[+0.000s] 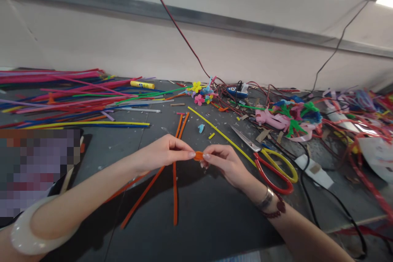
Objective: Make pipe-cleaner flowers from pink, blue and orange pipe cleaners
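Pinched between the fingertips of both hands is a small folded piece of orange pipe cleaner (199, 156). My left hand (167, 153) grips its left end and my right hand (221, 161) its right end, both a little above the dark table. Beneath and beside my left hand lie several long orange pipe cleaners (175, 196), partly covered by the hand and forearm. A long yellow pipe cleaner (221, 134) runs diagonally behind my right hand. Scissors (270, 163) with a red and a yellow handle rest to the right of it, blades pointing away.
Piled pipe cleaners (76, 94) in many colours cover the back left, with a yellow glue stick (142, 84) among them. Small fuzzy flowers (199, 92) lie at the back middle. Tangled cables (307, 172), a pink bouquet (288, 116) and ribbons (362, 102) crowd the right.
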The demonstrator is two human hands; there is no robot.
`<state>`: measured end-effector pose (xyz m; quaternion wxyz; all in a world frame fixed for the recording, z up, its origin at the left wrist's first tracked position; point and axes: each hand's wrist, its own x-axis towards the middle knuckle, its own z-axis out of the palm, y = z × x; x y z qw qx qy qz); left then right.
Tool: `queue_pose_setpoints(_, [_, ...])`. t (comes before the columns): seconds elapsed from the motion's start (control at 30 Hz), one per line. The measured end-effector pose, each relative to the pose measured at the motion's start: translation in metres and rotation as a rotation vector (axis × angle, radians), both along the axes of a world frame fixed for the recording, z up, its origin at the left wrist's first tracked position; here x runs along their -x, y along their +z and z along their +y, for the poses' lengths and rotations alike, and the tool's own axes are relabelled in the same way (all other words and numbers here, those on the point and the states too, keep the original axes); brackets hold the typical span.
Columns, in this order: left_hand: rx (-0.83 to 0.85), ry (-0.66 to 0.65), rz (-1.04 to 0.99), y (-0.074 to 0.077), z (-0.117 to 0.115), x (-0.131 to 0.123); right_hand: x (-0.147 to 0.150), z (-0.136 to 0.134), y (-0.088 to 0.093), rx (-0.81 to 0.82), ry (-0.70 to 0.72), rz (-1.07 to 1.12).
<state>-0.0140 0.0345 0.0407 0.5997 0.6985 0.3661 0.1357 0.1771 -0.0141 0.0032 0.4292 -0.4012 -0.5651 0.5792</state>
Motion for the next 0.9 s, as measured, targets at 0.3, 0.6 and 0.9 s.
queue_pose_setpoints(0.3, [0.306, 0.174, -0.138, -0.011, -0.003, -0.004, -0.002, 0.000, -0.001, -0.516, -0.251, -0.362])
queue_pose_setpoints(0.6, [0.499, 0.092, -0.171, -0.007, -0.006, -0.003, -0.007, 0.003, -0.012, -0.938, -0.285, -0.586])
queue_pose_setpoints(0.9, [0.460, 0.057, -0.079, -0.006, -0.004, 0.001, -0.001, -0.002, -0.009, -0.814, -0.205, -0.567])
